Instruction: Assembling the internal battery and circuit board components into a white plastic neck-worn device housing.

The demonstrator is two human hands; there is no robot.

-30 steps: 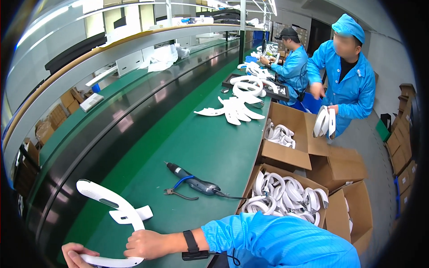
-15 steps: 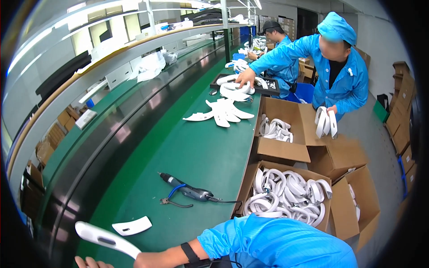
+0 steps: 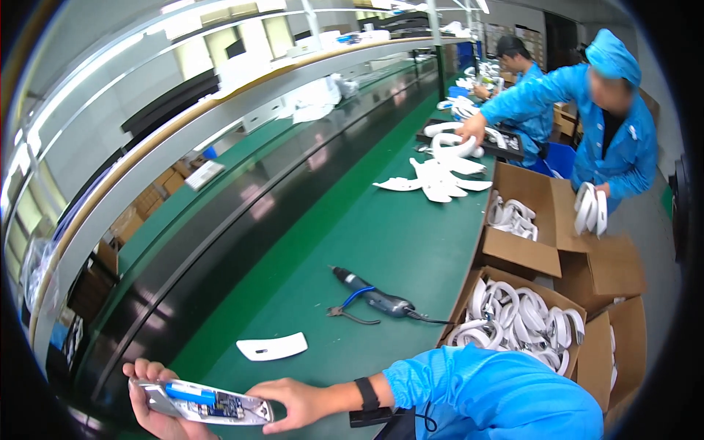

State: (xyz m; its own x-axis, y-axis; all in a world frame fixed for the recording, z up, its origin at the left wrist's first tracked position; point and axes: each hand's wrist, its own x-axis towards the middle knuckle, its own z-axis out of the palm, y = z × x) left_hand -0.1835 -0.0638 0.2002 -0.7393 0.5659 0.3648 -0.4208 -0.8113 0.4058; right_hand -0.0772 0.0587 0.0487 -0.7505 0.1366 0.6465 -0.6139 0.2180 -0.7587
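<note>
A long white plastic housing (image 3: 160,402) is held low at the near left, its hollow side facing up. Inside it lie a blue battery-like block (image 3: 192,394) and a dark blue circuit board (image 3: 226,405). My left hand (image 3: 144,412) is closed around the left end, and my right hand (image 3: 297,403) grips the right end between thumb and fingers. Just beyond lies a curved white cover (image 3: 272,347) with a small slot. Farther right on the green bench rest blue-handled cutting pliers (image 3: 355,301) and a dark electric screwdriver (image 3: 375,295), its cord running right.
Open cardboard boxes (image 3: 519,257) full of white curved parts stand along the bench's right side. White covers (image 3: 438,180) lie spread farther up the green bench (image 3: 400,231). A co-worker in blue (image 3: 622,139) reaches over it; another person (image 3: 529,95) works beyond. A shelf rail runs along the left.
The view has swung left. The housing has turned from its smooth outer side to its hollow side, and my left hand has come onto its left end. The co-worker's hand stays among the white parts.
</note>
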